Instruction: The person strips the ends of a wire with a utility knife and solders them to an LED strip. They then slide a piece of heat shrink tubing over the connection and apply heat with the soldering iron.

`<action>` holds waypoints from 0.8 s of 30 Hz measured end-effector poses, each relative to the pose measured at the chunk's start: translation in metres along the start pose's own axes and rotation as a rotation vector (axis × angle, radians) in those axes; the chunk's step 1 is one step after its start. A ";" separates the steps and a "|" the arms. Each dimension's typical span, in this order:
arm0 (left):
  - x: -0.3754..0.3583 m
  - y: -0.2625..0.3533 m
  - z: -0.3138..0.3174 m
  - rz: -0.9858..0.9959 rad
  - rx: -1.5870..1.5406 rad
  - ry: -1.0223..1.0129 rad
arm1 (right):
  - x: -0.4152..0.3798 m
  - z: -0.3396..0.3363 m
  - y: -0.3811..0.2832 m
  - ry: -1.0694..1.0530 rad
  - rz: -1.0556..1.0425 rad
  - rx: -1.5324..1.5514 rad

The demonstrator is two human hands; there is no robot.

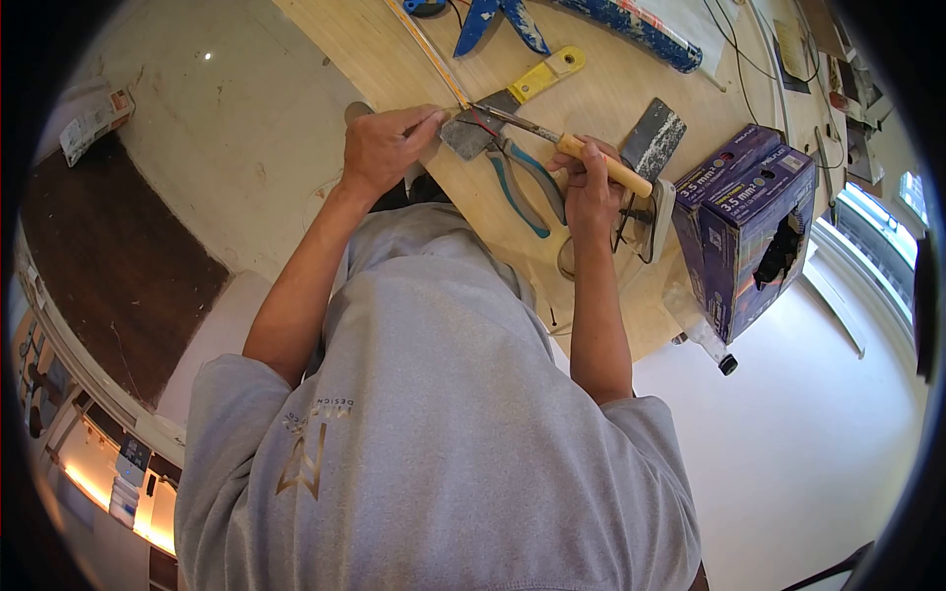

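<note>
My right hand (591,182) grips a wooden-handled tool (603,164). Its thin metal shaft (517,122) points left toward my left hand (384,146). My left hand's thumb and fingers pinch a thin red wire (483,124) against the grey blade of a yellow-handled putty knife (537,79) on the wooden board (394,69). Blue-handled pliers (522,187) lie on the board between the two hands, just under the shaft. My grey shirt fills the lower part of the view.
A purple cable box (749,222) marked 3.5 mm² stands right of my right hand, with a worn scraper (652,136) and dark wire loops beside it. A yellow ruler (426,49) and blue-speckled tools (641,30) lie further up the board. Pale floor lies left and below.
</note>
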State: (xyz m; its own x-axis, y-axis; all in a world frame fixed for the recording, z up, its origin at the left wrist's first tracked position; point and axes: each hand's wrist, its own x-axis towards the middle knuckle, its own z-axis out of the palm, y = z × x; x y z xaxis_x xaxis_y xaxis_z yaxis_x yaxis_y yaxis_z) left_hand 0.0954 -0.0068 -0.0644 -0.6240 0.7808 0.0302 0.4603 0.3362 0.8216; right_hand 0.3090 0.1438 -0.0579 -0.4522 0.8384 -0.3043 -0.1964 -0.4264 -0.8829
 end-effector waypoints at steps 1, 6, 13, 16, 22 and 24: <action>0.000 0.000 0.000 -0.005 0.011 -0.006 | 0.000 0.000 0.000 0.000 0.000 0.004; 0.000 0.001 -0.001 -0.008 0.025 -0.006 | 0.000 0.000 0.000 0.004 0.002 -0.006; 0.000 0.002 0.000 -0.010 0.016 -0.003 | 0.000 0.001 -0.001 0.014 0.005 -0.012; 0.001 0.005 -0.003 -0.035 0.035 -0.038 | 0.000 0.000 -0.001 0.016 0.007 -0.015; 0.002 0.008 -0.006 -0.096 0.057 -0.102 | -0.001 0.001 -0.001 0.012 0.005 -0.011; 0.002 0.008 -0.006 -0.100 0.059 -0.104 | 0.000 0.000 -0.001 0.011 0.004 -0.012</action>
State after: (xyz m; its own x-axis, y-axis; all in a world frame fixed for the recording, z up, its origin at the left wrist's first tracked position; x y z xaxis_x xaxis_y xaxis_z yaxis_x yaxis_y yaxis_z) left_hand 0.0944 -0.0061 -0.0544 -0.6016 0.7909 -0.1120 0.4369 0.4431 0.7828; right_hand 0.3091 0.1438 -0.0569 -0.4433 0.8405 -0.3116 -0.1838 -0.4254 -0.8861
